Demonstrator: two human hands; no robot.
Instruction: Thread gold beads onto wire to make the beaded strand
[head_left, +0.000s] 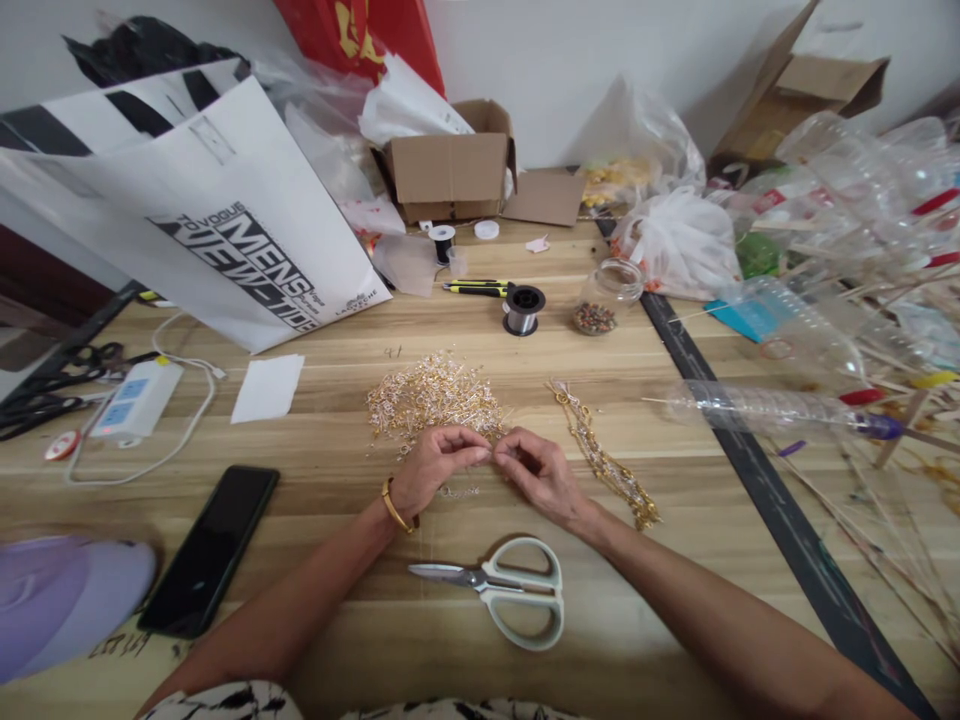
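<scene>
Got left grip (pixel 435 468) and right grip (pixel 538 468) pinched, can't tell on what tbh, just this side of the bead pile (pixel 435 398).

Bead pile (pixel 435 397) left of chains (pixel 600 456)

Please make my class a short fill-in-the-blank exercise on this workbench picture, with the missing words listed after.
1. A gold-coloured bracelet circles the wrist of the person's ____ hand.
2. The right hand is ____ the left hand and the beaded strands.
3. In the picture, the scissors lie to the ____ of the phone.
4. The bag with large dark lettering is mainly ____.

Missing words: left; between; right; white.
</scene>
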